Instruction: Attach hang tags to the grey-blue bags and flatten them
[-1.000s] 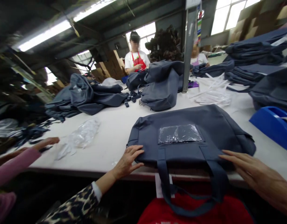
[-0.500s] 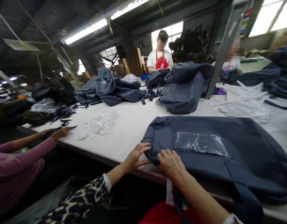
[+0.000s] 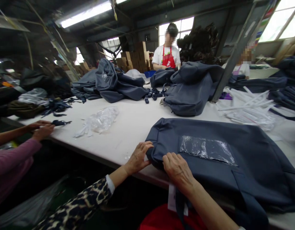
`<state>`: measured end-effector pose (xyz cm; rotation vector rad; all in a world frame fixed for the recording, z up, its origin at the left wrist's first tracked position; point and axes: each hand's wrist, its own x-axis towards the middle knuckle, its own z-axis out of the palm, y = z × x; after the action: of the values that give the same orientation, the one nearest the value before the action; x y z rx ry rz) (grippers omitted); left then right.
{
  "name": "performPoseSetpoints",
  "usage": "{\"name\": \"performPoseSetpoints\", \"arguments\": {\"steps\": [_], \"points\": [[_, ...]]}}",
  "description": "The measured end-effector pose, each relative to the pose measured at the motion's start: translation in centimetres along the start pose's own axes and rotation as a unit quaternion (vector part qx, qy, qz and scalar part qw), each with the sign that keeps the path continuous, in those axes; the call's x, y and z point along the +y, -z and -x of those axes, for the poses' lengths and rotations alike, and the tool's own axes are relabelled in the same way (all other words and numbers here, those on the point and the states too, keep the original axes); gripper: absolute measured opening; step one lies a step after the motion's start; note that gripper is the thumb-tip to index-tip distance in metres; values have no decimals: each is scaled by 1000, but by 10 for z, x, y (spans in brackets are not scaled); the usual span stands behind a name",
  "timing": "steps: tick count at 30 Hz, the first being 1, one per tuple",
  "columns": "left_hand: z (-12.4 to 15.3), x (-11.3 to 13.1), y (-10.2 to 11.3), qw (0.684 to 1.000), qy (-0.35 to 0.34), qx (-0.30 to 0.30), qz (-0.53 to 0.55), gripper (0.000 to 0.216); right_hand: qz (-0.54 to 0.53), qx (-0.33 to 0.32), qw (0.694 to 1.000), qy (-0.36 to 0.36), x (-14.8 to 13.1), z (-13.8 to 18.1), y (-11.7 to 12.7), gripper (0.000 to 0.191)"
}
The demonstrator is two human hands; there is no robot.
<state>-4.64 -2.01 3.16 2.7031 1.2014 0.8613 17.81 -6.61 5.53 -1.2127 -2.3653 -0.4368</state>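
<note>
A large navy bag (image 3: 209, 134) lies on its side along the front edge of the white table (image 3: 128, 127). A clear plastic window (image 3: 207, 150) is set in its upper face, and a strap (image 3: 250, 195) hangs off the near side. My left hand (image 3: 139, 158) grips the bag's left end corner, fingers on top and thumb below. Just right of it, my right hand (image 3: 177, 167) has its fingers curled over the near edge of the same bag. Below my right hand hangs a white tag (image 3: 172, 198) beside a dark strap.
A clear plastic bag of white pieces (image 3: 101, 119) lies left of centre. More navy bags (image 3: 190, 92) are heaped behind, near a slanted metal post (image 3: 231, 54). White strips (image 3: 250, 105) lie at right. One co-worker's hands (image 3: 43, 129) hold dark straps at left; another person (image 3: 167, 57) stands across the table.
My left hand's fingers have closed onto the bag's corner. My right hand keeps its place. The co-worker's hands at left have shifted left in the view, which itself has turned slightly.
</note>
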Motion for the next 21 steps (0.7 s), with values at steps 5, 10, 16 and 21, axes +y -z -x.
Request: {"name": "performPoseSetpoints", "arguments": {"steps": [5,10,16,21], "points": [[-15,24,3,989,-111,-73,-62,17,-2,-18,1000,-6,-4,-1,2,18],[-16,22,-11,983,-147,-37,-99,15,-55,-77,995,-41,4,6,29,8],[-11,24,-9,974,-155,-112,-124,25,-68,18,977,-203,83,114,109,13],[-32,59,-25,964,-185,-155,-108,59,58,-69,945,-314,135,226,126,25]]}}
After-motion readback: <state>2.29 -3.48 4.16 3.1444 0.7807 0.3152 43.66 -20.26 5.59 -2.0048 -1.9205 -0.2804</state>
